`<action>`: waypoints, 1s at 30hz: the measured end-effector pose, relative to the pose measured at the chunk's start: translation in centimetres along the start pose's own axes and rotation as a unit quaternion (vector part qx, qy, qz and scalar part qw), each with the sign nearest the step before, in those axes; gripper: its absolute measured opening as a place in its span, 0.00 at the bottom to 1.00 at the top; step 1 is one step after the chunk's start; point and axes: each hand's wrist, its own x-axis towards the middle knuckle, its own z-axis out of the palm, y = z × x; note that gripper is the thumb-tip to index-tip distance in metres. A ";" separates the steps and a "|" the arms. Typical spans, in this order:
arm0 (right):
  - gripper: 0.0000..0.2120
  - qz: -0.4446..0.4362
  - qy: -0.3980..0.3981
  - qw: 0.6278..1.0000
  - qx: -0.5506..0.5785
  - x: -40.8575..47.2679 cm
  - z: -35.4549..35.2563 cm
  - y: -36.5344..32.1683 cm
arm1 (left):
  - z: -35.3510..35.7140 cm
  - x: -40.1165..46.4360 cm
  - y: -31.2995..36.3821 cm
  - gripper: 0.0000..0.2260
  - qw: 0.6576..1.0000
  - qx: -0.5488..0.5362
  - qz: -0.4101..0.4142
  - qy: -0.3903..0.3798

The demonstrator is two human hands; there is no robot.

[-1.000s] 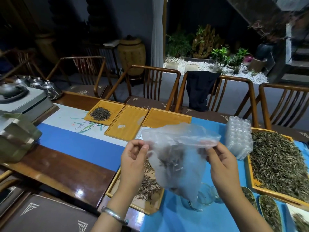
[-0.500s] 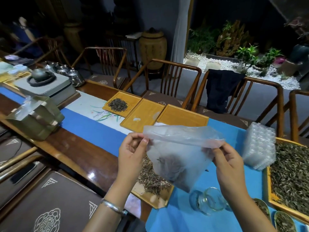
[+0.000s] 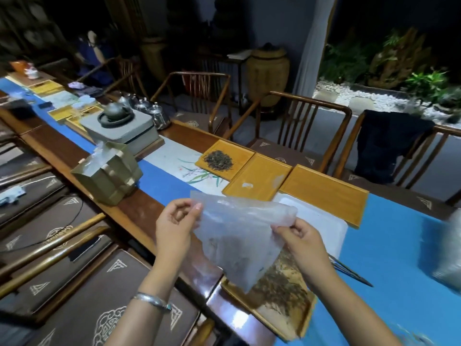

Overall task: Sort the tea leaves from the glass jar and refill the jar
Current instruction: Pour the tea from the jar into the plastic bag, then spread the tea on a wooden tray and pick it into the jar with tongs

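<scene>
I hold a clear plastic bag (image 3: pixel 234 236) in front of me with both hands. My left hand (image 3: pixel 174 226) pinches its upper left edge and my right hand (image 3: pixel 299 236) pinches its upper right edge. The bag hangs almost flat, with a few dark tea leaves inside. Under it lies a wooden tray (image 3: pixel 296 318) with a heap of tea leaves (image 3: pixel 282 288). Farther back, another yellow tray (image 3: pixel 239 156) carries a small pile of dark tea (image 3: pixel 219 160). The glass jar is out of view.
Two bare yellow trays (image 3: pixel 257 178) (image 3: pixel 324 193) and a white tray (image 3: pixel 324 221) lie behind the bag on the blue runner (image 3: pixel 389 236). An olive paper bag (image 3: pixel 109 176) and a teapot on a grey box (image 3: pixel 119 126) stand left. Wooden chairs (image 3: pixel 311 121) line the far side.
The view has swung left, so the jar and the big tea tray at right have left the frame. The bag has flattened and looks emptier; both hands still hold its top edge.
</scene>
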 end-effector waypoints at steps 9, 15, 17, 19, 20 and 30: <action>0.03 0.009 -0.015 0.997 -0.070 6.0 9.4 2.2 | -4.7 9.3 -3.6 0.04 0.997 0.066 -0.040 -0.029; 0.05 0.081 -0.010 0.995 -0.055 6.9 12.4 5.0 | -6.9 12.8 -5.2 0.07 0.992 0.100 -0.024 -0.072; 0.05 0.119 -0.006 0.992 -0.042 7.1 12.8 6.7 | -7.5 14.3 -6.9 0.07 0.988 0.115 -0.032 -0.101; 0.04 0.166 0.011 0.985 -0.038 7.8 13.0 8.5 | -7.3 16.2 -9.1 0.06 0.981 0.129 -0.072 -0.126; 0.05 0.192 0.025 0.980 -0.038 8.4 13.0 9.6 | -6.8 17.1 -10.5 0.06 0.977 0.137 -0.098 -0.129; 0.07 0.239 0.168 0.940 -0.175 14.2 8.9 17.5 | -4.4 16.4 -23.9 0.20 0.916 0.160 -0.275 -0.245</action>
